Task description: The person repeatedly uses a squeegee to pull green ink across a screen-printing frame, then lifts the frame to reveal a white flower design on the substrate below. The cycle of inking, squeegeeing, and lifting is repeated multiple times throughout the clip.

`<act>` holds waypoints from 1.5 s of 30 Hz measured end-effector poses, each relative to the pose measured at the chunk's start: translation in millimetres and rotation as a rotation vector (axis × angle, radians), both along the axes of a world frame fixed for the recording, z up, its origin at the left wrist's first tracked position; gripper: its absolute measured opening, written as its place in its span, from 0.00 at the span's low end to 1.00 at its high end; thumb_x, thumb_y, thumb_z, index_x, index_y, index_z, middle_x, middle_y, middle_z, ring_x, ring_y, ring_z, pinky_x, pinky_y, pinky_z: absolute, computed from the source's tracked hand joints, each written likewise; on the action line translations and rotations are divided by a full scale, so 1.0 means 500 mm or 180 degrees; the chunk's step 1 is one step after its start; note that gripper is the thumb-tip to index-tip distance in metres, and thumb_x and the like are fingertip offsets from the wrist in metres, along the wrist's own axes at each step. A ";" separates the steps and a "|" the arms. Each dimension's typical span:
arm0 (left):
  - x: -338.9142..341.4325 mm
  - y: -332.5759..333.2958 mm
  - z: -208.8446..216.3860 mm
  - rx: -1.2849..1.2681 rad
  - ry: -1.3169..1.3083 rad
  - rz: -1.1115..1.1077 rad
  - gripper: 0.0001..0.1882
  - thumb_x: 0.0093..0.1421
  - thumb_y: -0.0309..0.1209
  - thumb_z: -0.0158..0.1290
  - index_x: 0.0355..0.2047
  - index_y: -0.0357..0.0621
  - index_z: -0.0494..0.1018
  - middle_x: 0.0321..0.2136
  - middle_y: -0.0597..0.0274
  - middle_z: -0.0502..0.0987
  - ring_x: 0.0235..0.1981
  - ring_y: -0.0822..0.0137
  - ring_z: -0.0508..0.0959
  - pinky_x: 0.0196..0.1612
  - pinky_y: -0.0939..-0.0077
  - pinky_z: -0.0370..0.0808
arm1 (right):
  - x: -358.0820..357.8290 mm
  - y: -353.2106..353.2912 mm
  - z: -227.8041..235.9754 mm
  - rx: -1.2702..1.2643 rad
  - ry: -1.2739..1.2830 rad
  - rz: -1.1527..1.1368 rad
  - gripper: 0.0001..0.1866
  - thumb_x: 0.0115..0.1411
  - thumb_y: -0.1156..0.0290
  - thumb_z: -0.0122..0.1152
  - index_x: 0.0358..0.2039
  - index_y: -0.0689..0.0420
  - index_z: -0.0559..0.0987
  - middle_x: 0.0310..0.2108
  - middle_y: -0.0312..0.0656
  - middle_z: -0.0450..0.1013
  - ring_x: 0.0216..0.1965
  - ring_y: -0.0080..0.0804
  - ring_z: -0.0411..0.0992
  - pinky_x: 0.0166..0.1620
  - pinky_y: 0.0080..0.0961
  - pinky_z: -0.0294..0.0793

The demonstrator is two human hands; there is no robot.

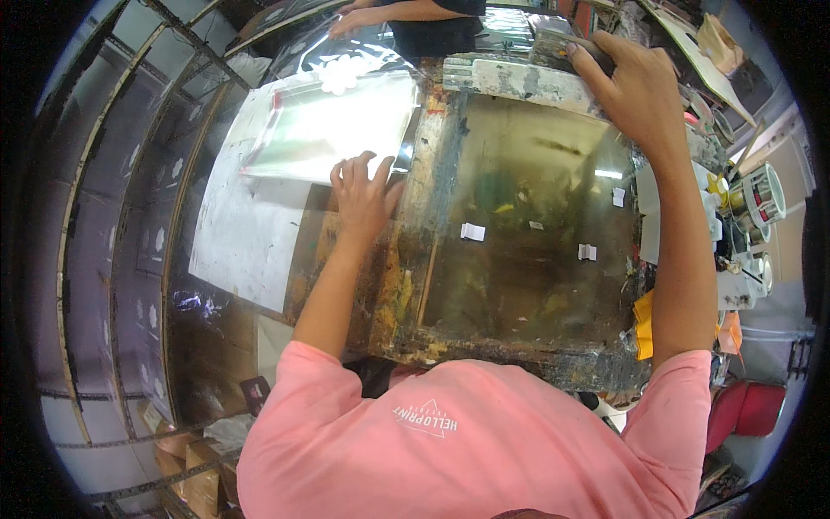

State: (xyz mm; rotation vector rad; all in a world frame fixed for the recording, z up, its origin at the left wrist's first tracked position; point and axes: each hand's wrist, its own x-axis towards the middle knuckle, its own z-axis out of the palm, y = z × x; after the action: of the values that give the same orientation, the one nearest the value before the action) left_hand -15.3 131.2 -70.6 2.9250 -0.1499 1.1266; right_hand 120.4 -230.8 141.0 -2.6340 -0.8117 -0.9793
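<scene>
Two hands at one paint-stained printing frame [527, 216].
Left hand [363, 195] flat, fingers spread, on frame's left edge beside one shiny sheet [333, 130]; right hand [635, 86] clenched around scraper bar [519, 78] at far edge. Three tape bits on mesh; cans at right.

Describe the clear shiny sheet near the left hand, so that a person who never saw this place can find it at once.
Start at the big paint-stained screen frame in the middle of the bench. Directly to its left lies a white board, and the left hand rests at the board's edge. The clear shiny sheet lies just beyond that hand; it alone is glossy and glares bright.
</scene>
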 end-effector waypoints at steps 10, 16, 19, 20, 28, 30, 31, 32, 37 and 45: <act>0.095 -0.168 -0.005 -0.0667 0.0637 -0.0852 0.12 0.63 0.37 0.64 0.44 0.47 0.84 0.47 0.62 0.83 0.53 0.55 0.81 0.72 0.37 0.57 | 0.012 0.007 0.021 0.0019 0.0006 0.0128 0.28 0.68 0.46 0.59 0.46 0.62 0.84 0.34 0.55 0.82 0.39 0.55 0.78 0.46 0.46 0.71; 0.036 -0.322 -0.066 -0.0318 0.1732 -0.0341 0.64 0.48 0.83 0.54 0.72 0.46 0.68 0.72 0.33 0.62 0.76 0.35 0.57 0.78 0.33 0.39 | 0.004 0.005 0.018 0.0260 -0.0040 0.0209 0.28 0.62 0.47 0.59 0.25 0.63 0.82 0.26 0.55 0.80 0.33 0.57 0.80 0.43 0.52 0.73; 0.034 -0.340 -0.081 -0.0169 0.2210 -0.0518 0.69 0.47 0.85 0.52 0.75 0.42 0.62 0.75 0.32 0.55 0.78 0.33 0.51 0.77 0.32 0.38 | 0.003 0.004 0.015 0.0190 -0.0159 0.0191 0.28 0.62 0.47 0.58 0.25 0.64 0.83 0.26 0.57 0.80 0.34 0.57 0.80 0.43 0.52 0.73; 0.043 -0.350 -0.082 -0.0310 0.2294 -0.0719 0.72 0.47 0.85 0.52 0.76 0.37 0.59 0.77 0.33 0.50 0.79 0.35 0.46 0.77 0.31 0.37 | 0.005 0.004 0.017 0.0190 -0.0157 0.0195 0.28 0.62 0.47 0.58 0.26 0.64 0.83 0.26 0.57 0.80 0.34 0.57 0.80 0.43 0.52 0.73; 0.062 -0.551 -0.103 -0.0428 0.1911 -0.1375 0.72 0.47 0.87 0.49 0.74 0.35 0.61 0.76 0.32 0.53 0.77 0.31 0.50 0.74 0.21 0.33 | 0.020 0.005 0.026 0.0259 -0.0188 0.0219 0.29 0.62 0.47 0.56 0.27 0.64 0.85 0.25 0.57 0.80 0.33 0.56 0.81 0.46 0.50 0.76; 0.058 -0.580 -0.106 -0.0484 0.1825 -0.1428 0.72 0.47 0.87 0.48 0.74 0.34 0.62 0.75 0.31 0.55 0.76 0.30 0.52 0.72 0.17 0.31 | 0.022 0.003 0.024 0.0250 -0.0136 0.0267 0.29 0.62 0.47 0.56 0.27 0.64 0.85 0.25 0.57 0.80 0.33 0.56 0.81 0.47 0.49 0.77; 0.057 -0.590 -0.107 -0.0494 0.1838 -0.1452 0.73 0.47 0.87 0.48 0.73 0.34 0.63 0.75 0.31 0.56 0.76 0.30 0.53 0.72 0.16 0.30 | 0.024 0.002 0.023 0.0227 -0.0108 0.0257 0.29 0.62 0.47 0.55 0.26 0.64 0.85 0.25 0.58 0.80 0.33 0.56 0.81 0.47 0.50 0.77; 0.056 -0.595 -0.108 -0.0541 0.1751 -0.1498 0.73 0.46 0.87 0.47 0.73 0.34 0.63 0.74 0.31 0.57 0.75 0.29 0.54 0.71 0.15 0.29 | 0.027 0.003 0.023 0.0208 -0.0090 0.0254 0.29 0.62 0.47 0.55 0.26 0.65 0.85 0.25 0.58 0.80 0.32 0.56 0.81 0.47 0.50 0.77; 0.052 -0.601 -0.111 -0.0615 0.1511 -0.1705 0.70 0.47 0.86 0.47 0.69 0.33 0.68 0.70 0.32 0.63 0.72 0.28 0.60 0.71 0.14 0.30 | 0.031 0.012 0.036 0.0214 0.0029 0.0195 0.30 0.62 0.48 0.54 0.26 0.66 0.85 0.24 0.59 0.80 0.32 0.56 0.81 0.47 0.49 0.78; 0.048 -0.603 -0.122 -0.0765 0.1282 -0.1840 0.66 0.49 0.84 0.50 0.66 0.34 0.70 0.66 0.34 0.69 0.68 0.30 0.66 0.71 0.13 0.32 | 0.001 0.007 0.050 0.0163 0.0293 0.0127 0.30 0.63 0.47 0.54 0.25 0.65 0.84 0.24 0.58 0.79 0.31 0.56 0.80 0.48 0.50 0.76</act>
State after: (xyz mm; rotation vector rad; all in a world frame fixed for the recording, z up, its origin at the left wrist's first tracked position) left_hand 8.9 -170.4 -131.4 2.5564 -0.7327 0.4312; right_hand 120.9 -227.1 166.1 -2.5881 -0.8037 -0.8502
